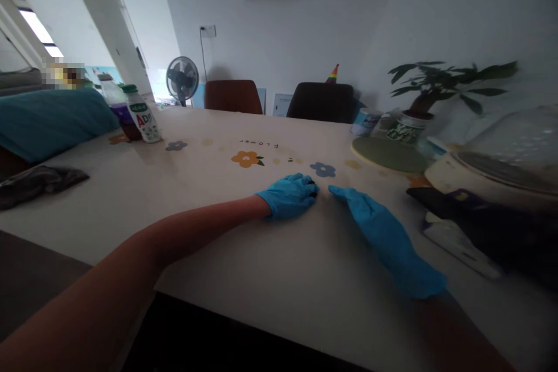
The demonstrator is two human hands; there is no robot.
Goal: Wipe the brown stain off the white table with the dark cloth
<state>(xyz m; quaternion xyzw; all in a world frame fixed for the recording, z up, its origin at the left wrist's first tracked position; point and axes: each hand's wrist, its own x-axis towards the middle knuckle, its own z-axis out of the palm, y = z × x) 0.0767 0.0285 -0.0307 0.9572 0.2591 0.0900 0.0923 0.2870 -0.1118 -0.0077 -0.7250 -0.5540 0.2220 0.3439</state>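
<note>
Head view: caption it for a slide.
Left hand and right hand, both blue-gloved, at a flower-printed table.

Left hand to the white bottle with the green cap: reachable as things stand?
Probably yes: only flat flower prints show between the left hand and the white bottle. The bottle stands farther off to the left, so it may take a stretch. Something dark shows at the fingertips; unclear what.

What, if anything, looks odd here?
A dark crumpled cloth lies on the left of the table, bunched rather than folded. Black patches at the fingertips of the left hand stand out against its blue glove; their nature is unclear.
</note>
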